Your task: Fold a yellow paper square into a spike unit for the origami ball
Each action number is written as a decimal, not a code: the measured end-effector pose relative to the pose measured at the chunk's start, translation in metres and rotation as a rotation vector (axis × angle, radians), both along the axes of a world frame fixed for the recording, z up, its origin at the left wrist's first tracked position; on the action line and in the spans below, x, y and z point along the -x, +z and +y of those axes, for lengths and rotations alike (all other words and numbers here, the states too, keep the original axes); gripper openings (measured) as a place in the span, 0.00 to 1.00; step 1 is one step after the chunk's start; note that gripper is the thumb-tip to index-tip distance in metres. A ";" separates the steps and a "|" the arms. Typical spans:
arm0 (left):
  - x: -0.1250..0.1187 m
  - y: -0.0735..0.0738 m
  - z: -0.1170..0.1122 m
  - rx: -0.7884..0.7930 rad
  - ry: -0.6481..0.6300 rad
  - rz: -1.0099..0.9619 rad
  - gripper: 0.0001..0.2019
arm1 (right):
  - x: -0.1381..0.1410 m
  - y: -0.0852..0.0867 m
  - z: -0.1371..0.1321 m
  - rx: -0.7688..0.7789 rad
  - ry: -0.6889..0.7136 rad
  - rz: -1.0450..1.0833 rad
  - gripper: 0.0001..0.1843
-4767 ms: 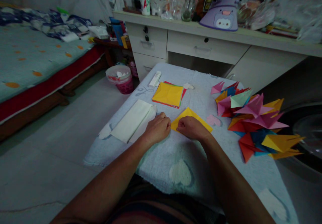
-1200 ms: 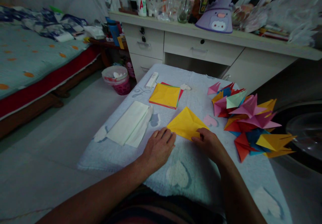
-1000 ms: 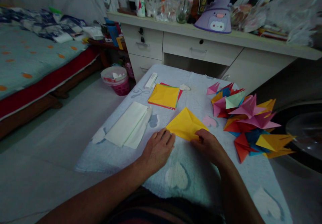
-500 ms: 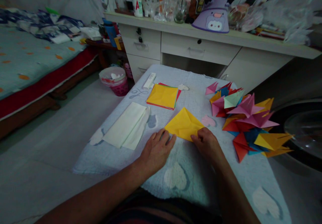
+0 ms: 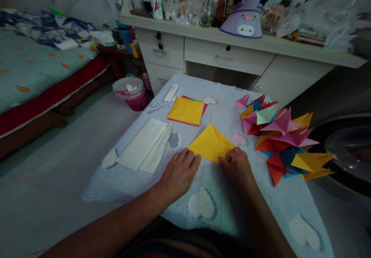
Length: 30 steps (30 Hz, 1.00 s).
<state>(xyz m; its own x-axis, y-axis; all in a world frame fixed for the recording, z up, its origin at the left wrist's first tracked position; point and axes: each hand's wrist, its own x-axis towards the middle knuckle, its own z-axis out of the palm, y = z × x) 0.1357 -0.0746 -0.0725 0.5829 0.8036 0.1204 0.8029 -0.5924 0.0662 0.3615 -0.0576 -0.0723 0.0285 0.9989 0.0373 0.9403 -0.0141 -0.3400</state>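
A yellow folded paper (image 5: 211,144) lies flat on the light blue towel-covered table (image 5: 220,196). My left hand (image 5: 179,173) rests flat beside it, fingers stretched out, fingertips at the paper's left corner. At the paper's near right edge my right hand (image 5: 237,166) has its fingers curled and pinches that edge. Beyond the paper sits a stack of coloured square sheets (image 5: 186,111) with a yellow one on top.
A heap of folded pointed paper pieces (image 5: 282,138) in several colours fills the table's right side. A folded white cloth (image 5: 146,150) lies at the left, a small white tube (image 5: 171,93) at the far edge. Behind stand a cluttered desk (image 5: 232,53), a pink bin (image 5: 130,92), a bed (image 5: 34,68).
Since 4.8 s ago the yellow paper has gone from a narrow folded shape to a wider kite-like one. My left hand flattened out; my right hand slid slightly left along the near edge.
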 end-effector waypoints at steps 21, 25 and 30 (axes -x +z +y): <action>0.002 -0.011 0.001 -0.044 -0.012 0.029 0.19 | 0.000 -0.001 0.003 0.004 0.027 -0.036 0.17; 0.002 -0.009 0.003 -0.035 -0.014 0.033 0.18 | 0.004 0.004 0.002 0.023 0.018 -0.077 0.16; 0.001 -0.006 0.004 -0.021 -0.015 0.039 0.17 | 0.016 0.010 -0.003 -0.122 -0.071 -0.181 0.09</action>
